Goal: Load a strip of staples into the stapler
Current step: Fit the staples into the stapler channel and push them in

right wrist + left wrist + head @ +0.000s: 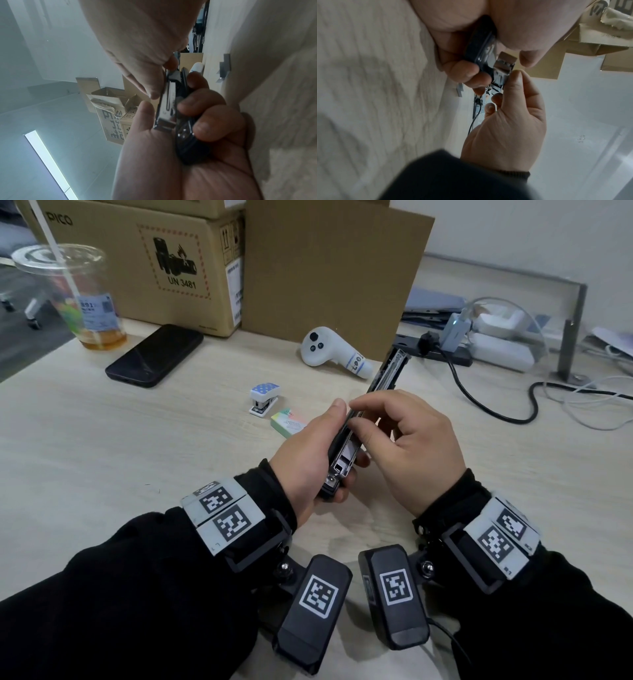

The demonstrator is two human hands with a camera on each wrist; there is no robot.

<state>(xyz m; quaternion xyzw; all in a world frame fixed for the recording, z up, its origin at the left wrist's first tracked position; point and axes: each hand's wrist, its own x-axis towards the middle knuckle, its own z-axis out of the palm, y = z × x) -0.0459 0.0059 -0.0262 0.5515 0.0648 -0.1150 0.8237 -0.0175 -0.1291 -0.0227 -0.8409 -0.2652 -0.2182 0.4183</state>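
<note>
My left hand (325, 440) grips a black stapler (342, 470) above the desk, fingers curled round its body (188, 142), thumb along the side. The stapler is hinged open: its top arm (388, 374) points up and away, and the metal magazine (167, 105) is bared. My right hand (354, 416) pinches the magazine's edges (503, 67) with thumb and forefinger. I cannot make out a staple strip between those fingertips. A pastel staple box (287, 422) lies on the desk just left of my hands.
A small blue dotted stapler (263, 398) stands behind the staple box. Further back are a black phone (154, 356), a white controller (329, 350), a plastic cup (75, 299) and cardboard boxes (154, 261). A power strip with cables (479, 350) is at the right.
</note>
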